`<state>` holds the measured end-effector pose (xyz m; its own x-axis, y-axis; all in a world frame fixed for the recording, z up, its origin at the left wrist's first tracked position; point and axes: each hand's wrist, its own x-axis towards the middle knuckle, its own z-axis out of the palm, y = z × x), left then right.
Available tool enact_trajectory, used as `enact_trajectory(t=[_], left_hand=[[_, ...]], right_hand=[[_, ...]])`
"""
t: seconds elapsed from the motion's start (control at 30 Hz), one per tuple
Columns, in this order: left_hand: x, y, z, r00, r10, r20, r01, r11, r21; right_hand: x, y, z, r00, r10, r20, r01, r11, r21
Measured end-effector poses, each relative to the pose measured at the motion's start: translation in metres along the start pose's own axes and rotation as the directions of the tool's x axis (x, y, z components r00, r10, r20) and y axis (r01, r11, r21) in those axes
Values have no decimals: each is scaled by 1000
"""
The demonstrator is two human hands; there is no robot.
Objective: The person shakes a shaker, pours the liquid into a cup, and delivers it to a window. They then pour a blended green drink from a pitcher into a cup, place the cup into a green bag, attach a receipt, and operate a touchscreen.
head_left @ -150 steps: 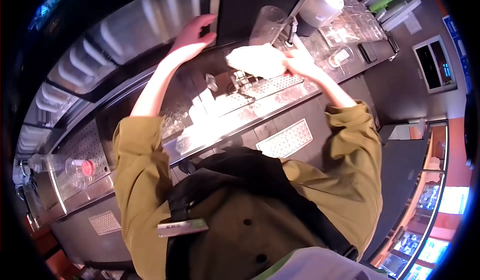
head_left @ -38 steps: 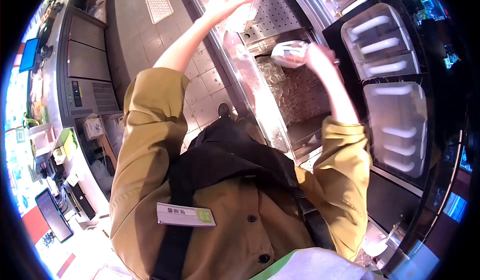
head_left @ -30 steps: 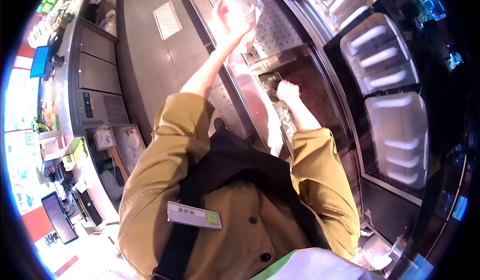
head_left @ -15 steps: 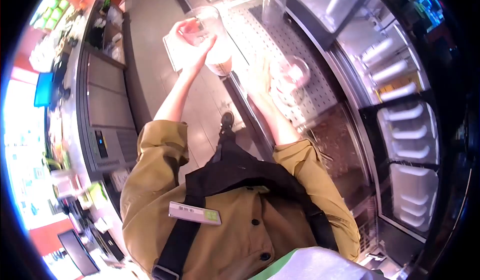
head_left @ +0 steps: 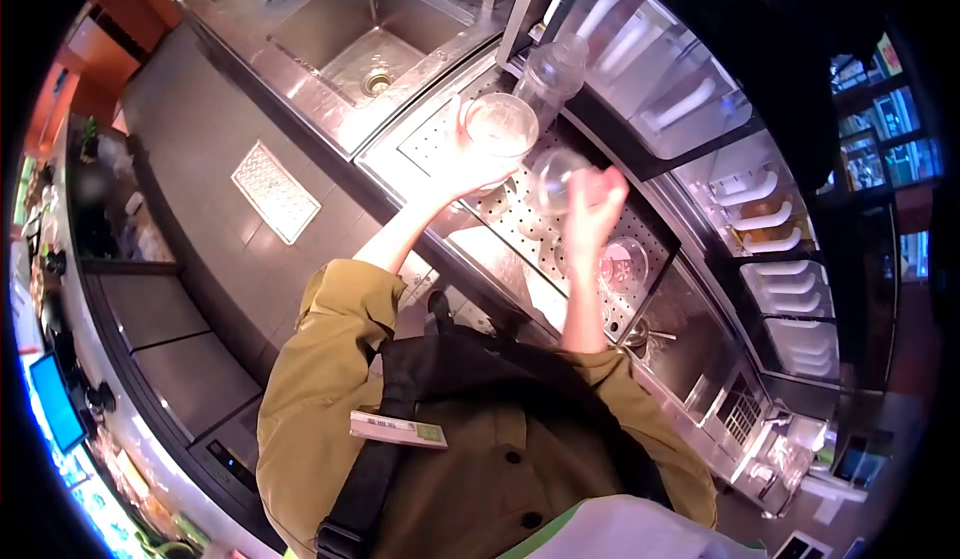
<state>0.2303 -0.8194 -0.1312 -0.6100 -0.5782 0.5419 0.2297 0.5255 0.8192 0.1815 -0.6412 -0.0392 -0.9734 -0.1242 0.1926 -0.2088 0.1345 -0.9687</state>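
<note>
Two bare hands, one view, from the head camera.

Item: my left hand (head_left: pixel 468 162), fingers and thumb wrapped about the side of a clear cup (head_left: pixel 503 127). Cup held off to my left, mouth facing up toward the camera, long axis foreshortened, base on the side nearer my body.

Item: my right hand (head_left: pixel 597 204), blurred, raised over the perforated counter (head_left: pixel 430 142), fingers curled. I cannot tell whether the hand grips anything or how narrow the curl is.

Item: a clear round vessel (head_left: pixel 552 184), also blurred, between the two hands. Governing relation: the vessel lies just to the left of my right hand, at the fingers, with the clear cup farther left and farther forward. My right hand is the nearer one; contact likely, though the blur leaves it unsettled. Long axis not readable.

Item: a clear jug (head_left: pixel 553 71), just beyond the clear cup, away from my body.

Item: a clear container (head_left: pixel 622 265) on the counter, nearer my body, to the right of my right wrist.

Writing: one name badge (head_left: pixel 398 429) on my chest, small dark characters and a green patch, too small to read. One reddish label (head_left: pixel 614 266) with the clear container, marks illegible. One lit blue screen (head_left: pixel 57 399) at far left, no words legible. Brands: none that I can read.
</note>
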Motion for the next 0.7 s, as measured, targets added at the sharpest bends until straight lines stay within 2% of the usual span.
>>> enact_trajectory(t=[0.03,0.07,0.1,0.17,0.2,0.23,0.33,0.4,0.43,0.5,0.57,0.63,0.67,0.7], left_hand=[[4,1,-3,999,11,35,-14,997,76],[5,-13,3,998,-9,65,17,993,-118],[9,-13,4,997,32,68,-18,982,-190],[13,-2,0,992,109,62,-83,941,-327],[21,18,-12,985,174,1,-172,976,-134],[32,32,-20,985,174,-6,-174,980,-93],[47,64,-22,996,94,12,-93,994,-57],[50,76,-17,995,-42,86,54,989,-135],[50,73,-16,996,16,86,-6,994,-108],[47,60,-13,988,129,86,-125,991,-53],[43,60,-14,990,92,111,-91,996,-12],[47,66,-18,986,94,140,-104,993,64],[44,57,-13,986,73,147,-84,994,66],[42,57,-16,984,72,166,-81,996,49]], right_hand=[[19,-7,-1,991,-131,8,130,989,75],[32,-34,1,979,-182,89,168,975,148],[44,-55,9,936,-266,230,236,960,151],[57,-83,31,796,-264,545,337,941,-37],[59,-92,42,720,-292,629,472,871,-136],[62,-99,52,637,-299,711,602,769,-215],[78,-96,70,490,-335,805,733,657,-174],[78,-104,69,538,-254,804,668,710,-223],[79,-107,67,561,-214,799,633,734,-248],[83,-125,64,664,-439,605,630,764,-136],[79,-147,59,528,-419,739,812,505,-294],[78,-125,63,439,-187,879,889,229,-396],[76,-110,62,408,-140,902,904,201,-378],[78,-104,60,393,-125,911,868,377,-322]])
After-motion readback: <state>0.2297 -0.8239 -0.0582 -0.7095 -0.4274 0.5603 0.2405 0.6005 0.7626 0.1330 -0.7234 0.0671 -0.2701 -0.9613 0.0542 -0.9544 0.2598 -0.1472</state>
